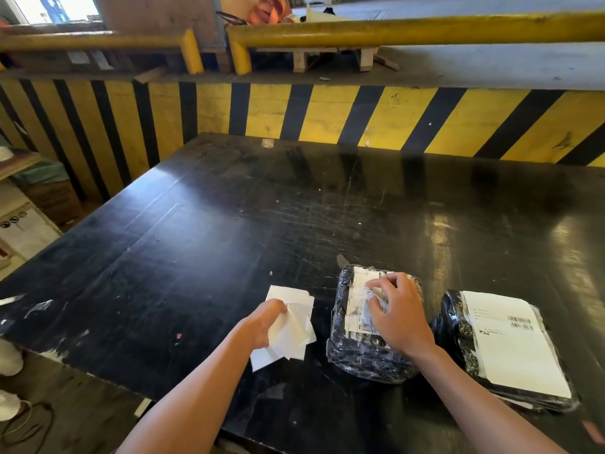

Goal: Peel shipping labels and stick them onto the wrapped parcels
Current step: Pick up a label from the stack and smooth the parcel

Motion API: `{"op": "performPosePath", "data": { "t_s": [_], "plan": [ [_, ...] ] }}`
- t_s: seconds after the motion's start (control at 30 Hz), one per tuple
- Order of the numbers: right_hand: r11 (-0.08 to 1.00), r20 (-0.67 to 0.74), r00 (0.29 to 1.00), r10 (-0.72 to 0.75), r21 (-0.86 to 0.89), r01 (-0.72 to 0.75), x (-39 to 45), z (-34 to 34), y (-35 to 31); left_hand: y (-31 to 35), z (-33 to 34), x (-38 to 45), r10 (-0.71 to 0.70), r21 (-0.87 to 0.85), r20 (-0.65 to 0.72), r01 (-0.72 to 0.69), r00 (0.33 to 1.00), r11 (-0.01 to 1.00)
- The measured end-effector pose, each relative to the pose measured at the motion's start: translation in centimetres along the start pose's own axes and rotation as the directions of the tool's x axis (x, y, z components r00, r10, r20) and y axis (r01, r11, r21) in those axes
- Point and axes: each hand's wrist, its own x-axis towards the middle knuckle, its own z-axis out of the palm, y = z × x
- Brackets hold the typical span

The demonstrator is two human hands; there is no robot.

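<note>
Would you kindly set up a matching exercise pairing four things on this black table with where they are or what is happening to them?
Column one:
1. left hand
2. right hand
3. black plastic-wrapped parcel in the middle
4. black plastic-wrapped parcel at the far right

Column two:
A. bears a large flat white label with barcodes, untouched by either hand
B. holds white label sheets in its grip
C. lies under the right hand, with a wrinkled label on top
D. fingers curled on the wrinkled label

Pairs: 1-B, 2-D, 3-C, 4-A
</note>
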Motion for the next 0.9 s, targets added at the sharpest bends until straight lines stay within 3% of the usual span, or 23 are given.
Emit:
{"op": "performPosePath", "data": {
  "t_s": [0.13,0.23,0.4,0.5,0.57,0.67,0.73,0.9],
  "plan": [
    [1.0,0.006,1.0,0.009,-0.008,-0.009,0.0,-0.2,-0.1,-0.2,-0.9,0.6,-0.001,-0.127,-0.071,-0.008,0.997,0.992],
    [1.0,0.005,1.0,0.002,-0.009,-0.002,0.1,-0.2,-0.4,0.2,-1.3,-0.8,0.073,-0.151,-0.196,-0.104,0.978,0.983],
    [0.961,0.128,0.984,0.122,0.232,-0.15,1.2,-1.9,-2.0,1.4,-2.3,-3.2,0.182,-0.202,-0.274,-0.242,0.944,0.949],
    [0.984,0.066,0.997,-0.025,0.175,0.013,1.7,-2.5,-4.7,2.8,-2.6,-4.5,0.245,-0.267,-0.244,-0.308,0.938,0.913],
    [0.979,0.183,0.979,-0.085,0.199,0.047,2.0,-2.1,-7.4,3.7,-2.6,-5.1,0.281,-0.284,-0.23,-0.34,0.932,0.896],
    [0.919,0.324,0.946,0.013,0.369,-0.14,2.5,-0.1,-9.9,4.8,-2.2,-6.3,0.354,-0.278,-0.228,-0.409,0.907,0.869],
    [0.885,0.257,0.963,0.085,0.425,-0.191,3.0,1.3,-10.6,5.2,-2.2,-7.0,0.39,-0.27,-0.219,-0.44,0.894,0.857],
    [0.867,0.088,0.988,0.127,0.475,-0.154,4.6,3.7,-11.2,5.1,-3.6,-8.5,0.396,-0.241,-0.272,-0.461,0.877,0.854]
  ]
}}
